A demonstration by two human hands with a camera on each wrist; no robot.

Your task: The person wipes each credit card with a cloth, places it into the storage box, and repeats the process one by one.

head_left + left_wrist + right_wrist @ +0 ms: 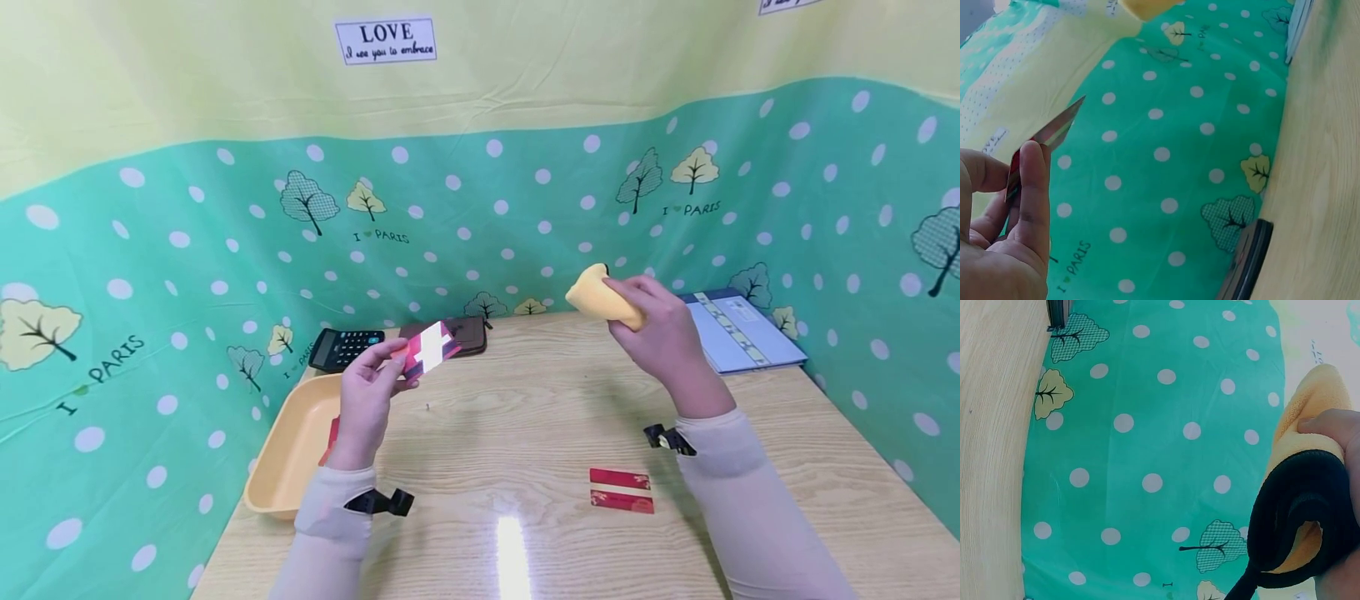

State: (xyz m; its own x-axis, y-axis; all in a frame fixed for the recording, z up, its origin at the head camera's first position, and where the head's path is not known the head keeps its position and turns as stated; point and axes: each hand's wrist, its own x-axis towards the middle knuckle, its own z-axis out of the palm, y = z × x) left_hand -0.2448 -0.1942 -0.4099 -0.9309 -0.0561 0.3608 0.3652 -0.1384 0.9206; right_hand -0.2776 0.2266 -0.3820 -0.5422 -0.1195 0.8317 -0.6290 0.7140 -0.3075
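My left hand (369, 392) pinches a small red card (431, 350) between thumb and fingers, raised above the table; glare whitens part of its face. In the left wrist view the card (1057, 128) appears nearly edge-on above the fingertips. My right hand (660, 329) grips a folded yellow cloth (600, 296), also in the air. The right wrist view shows the cloth (1319, 394) with a dark edging (1266, 512) rolled into a loop. Below, on the table, lie two red strips (621, 502) with a pale band between them; I cannot tell whether they are one piece.
A peach-coloured basin (281, 450) stands at the left with something red (330, 440) in it. Along the back are a black calculator (345, 348) and a brown zipped case (472, 333). A pale blue folder (738, 329) lies at the back right. Patterned curtain (487, 208) encloses the table.
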